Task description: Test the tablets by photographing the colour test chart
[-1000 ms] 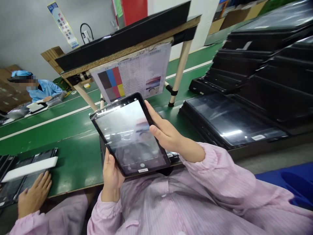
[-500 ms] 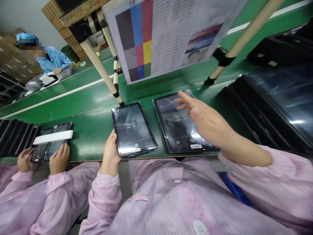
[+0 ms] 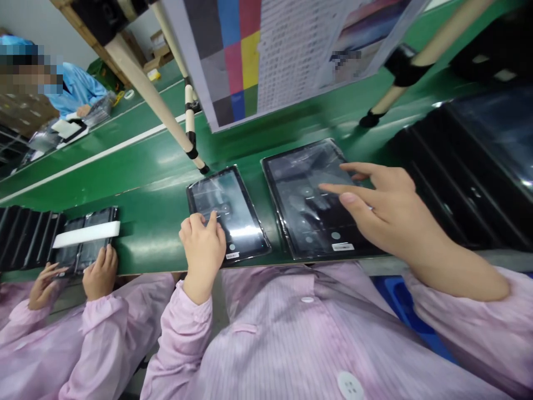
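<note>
Two black tablets lie flat on the green belt in front of me. My left hand [image 3: 203,248] rests on the near left corner of the smaller tablet [image 3: 233,214], fingers curled, with one fingertip touching its screen. My right hand [image 3: 385,208] hovers over the larger tablet [image 3: 310,200] to the right, fingers stretched out and spread, index finger pointing left above the screen. It holds nothing.
A colour test chart [image 3: 266,50] hangs from a frame above the belt [image 3: 137,183]. Stacks of black trays [image 3: 478,161] stand at the right. A co-worker's hands [image 3: 97,272] at the left hold another tablet with a white strip. A person in blue sits far left.
The tablet I held up a second ago now lies on the belt. My left hand has shifted from its edge onto its screen, and my right hand has dropped lower over the larger tablet.
</note>
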Demonstrator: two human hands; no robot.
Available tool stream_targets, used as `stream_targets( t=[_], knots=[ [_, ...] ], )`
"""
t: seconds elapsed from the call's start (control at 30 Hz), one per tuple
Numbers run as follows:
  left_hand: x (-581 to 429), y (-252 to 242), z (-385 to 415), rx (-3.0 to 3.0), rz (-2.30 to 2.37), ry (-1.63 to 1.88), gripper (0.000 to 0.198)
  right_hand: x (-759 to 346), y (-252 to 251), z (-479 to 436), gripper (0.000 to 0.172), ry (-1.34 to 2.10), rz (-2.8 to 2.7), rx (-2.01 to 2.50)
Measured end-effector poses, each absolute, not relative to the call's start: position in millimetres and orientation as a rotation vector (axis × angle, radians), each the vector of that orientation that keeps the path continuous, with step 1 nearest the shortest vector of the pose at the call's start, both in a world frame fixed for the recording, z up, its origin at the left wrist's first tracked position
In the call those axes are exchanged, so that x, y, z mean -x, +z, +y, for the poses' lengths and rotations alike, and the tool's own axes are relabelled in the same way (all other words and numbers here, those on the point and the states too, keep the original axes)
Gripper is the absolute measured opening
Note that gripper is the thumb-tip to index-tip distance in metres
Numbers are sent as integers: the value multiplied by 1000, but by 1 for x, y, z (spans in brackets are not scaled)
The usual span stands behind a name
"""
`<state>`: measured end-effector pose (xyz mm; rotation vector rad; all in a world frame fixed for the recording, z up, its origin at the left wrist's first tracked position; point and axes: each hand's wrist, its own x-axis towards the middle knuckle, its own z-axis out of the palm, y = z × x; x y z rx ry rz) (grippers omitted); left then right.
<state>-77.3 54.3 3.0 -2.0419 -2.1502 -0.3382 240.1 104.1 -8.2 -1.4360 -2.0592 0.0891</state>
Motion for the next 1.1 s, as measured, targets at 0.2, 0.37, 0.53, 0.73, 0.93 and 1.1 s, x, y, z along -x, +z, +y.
stream_targets(
  t=[0.2,0.37,0.53,0.73,0.93,1.1],
  knots=[
    [77,1,52,1988,-2070,-485,36,-235,4,106,50,206,-2142,1571],
    [68,6,50,2101,-2026,-541,35,-228,2,112,45,226,-2170,1580],
    [56,9,55,2116,-2109,-462,42,-247,2,106,52,159,-1937,1469],
    [47,5,66,2162,-2115,-355,48,-278,-5,99,56,89,-1842,1515],
    [46,0,67,2258,-2135,-549,43,-282,-16,93,47,158,-1811,1626],
    [18,-4,56,2518,-2428,-1394,48,-282,-14,96,47,224,-1900,1662]
  ],
)
